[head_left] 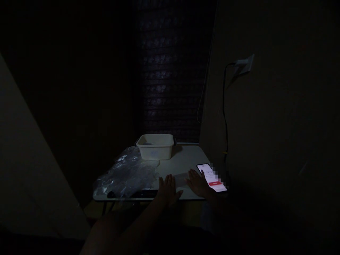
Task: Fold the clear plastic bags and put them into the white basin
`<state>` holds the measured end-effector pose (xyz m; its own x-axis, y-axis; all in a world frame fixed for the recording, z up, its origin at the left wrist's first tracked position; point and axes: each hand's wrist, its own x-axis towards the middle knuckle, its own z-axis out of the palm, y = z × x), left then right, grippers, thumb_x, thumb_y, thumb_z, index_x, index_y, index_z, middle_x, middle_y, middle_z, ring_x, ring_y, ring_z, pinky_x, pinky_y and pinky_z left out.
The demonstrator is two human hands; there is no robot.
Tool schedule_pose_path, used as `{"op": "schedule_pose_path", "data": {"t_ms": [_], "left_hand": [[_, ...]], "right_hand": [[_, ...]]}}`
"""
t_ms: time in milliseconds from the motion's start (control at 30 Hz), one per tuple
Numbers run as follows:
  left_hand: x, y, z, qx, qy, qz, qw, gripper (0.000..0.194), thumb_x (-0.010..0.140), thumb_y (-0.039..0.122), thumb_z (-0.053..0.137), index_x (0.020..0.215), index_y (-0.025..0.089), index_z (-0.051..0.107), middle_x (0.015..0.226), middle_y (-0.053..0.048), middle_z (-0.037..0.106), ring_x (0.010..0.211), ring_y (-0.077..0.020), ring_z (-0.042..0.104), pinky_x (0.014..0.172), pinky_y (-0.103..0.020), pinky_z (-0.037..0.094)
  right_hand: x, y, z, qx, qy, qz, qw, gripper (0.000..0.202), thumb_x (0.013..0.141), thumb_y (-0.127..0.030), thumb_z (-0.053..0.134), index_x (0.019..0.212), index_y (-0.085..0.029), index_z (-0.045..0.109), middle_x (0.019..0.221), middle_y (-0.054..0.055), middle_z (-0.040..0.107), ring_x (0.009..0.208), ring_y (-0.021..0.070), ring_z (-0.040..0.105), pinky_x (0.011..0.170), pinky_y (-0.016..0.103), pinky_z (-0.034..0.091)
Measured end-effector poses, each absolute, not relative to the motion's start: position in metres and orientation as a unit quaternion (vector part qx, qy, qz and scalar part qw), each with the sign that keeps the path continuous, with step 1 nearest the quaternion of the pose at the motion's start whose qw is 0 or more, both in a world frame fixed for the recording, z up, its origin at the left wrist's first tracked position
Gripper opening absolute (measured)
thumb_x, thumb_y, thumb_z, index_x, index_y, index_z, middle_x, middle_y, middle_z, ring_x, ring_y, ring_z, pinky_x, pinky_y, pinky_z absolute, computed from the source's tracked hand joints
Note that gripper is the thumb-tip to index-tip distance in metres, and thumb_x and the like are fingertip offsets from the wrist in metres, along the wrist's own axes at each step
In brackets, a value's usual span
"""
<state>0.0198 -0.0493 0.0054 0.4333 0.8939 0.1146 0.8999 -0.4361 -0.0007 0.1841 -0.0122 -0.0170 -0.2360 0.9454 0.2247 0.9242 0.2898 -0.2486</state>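
In dim light, my left hand (168, 191) lies flat near the table's front edge, its fingers stretched out. My right hand (198, 182) rests open to the right of it, palm down, with the fingers pointing left and away. Between them on the tabletop is a thin, see-through sheet (181, 179), perhaps a small plastic bag; the fingertips of both hands are at its sides. Right beside my right hand lies a lit phone (209, 173) with a red button on its screen.
A pile of crumpled clear plastic (127, 173) covers the left of the white table (186, 156). A white tub (156, 152) stands at the back, something indistinct inside. A dark flat strip (147, 193) lies along the front edge. A black cable (224, 113) hangs from a wall socket (245, 65).
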Motion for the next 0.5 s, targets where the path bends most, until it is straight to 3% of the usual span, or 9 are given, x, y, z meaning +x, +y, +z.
{"op": "schedule_pose_path", "data": {"t_ms": [167,333,500], "left_hand": [[0.023,-0.047,0.004,-0.813,-0.573,-0.102,0.033,0.059,0.071,0.046,0.022,0.107,0.002,0.037,0.113,-0.022,0.033,0.104,-0.0325,0.024,0.082,-0.049,0.009],[0.017,-0.036,0.016,-0.785,-0.585,-0.177,-0.096,0.033,0.065,0.035,0.038,0.071,0.008,0.057,0.078,-0.019,0.053,0.081,-0.0301,0.046,0.07,-0.042,0.028],[0.009,-0.03,0.021,-0.751,-0.592,-0.233,-0.18,0.016,0.063,0.021,0.04,0.06,0.013,0.053,0.068,-0.015,0.054,0.072,-0.0257,0.05,0.064,-0.037,0.034]], "right_hand": [[0.186,-0.015,0.0,-0.615,-0.771,0.01,0.163,0.036,0.07,-0.029,0.033,0.102,-0.015,0.043,0.115,0.013,0.034,0.108,0.0219,0.022,0.086,0.045,0.001],[0.181,-0.026,0.021,-0.603,-0.783,0.008,0.151,0.024,0.067,-0.02,0.034,0.081,-0.017,0.053,0.101,0.01,0.047,0.093,0.02,0.039,0.081,0.038,0.02],[0.176,-0.026,0.025,-0.623,-0.718,0.164,0.265,0.016,0.064,-0.02,0.038,0.069,-0.019,0.053,0.084,0.007,0.054,0.083,0.0188,0.045,0.072,0.032,0.031]]}}
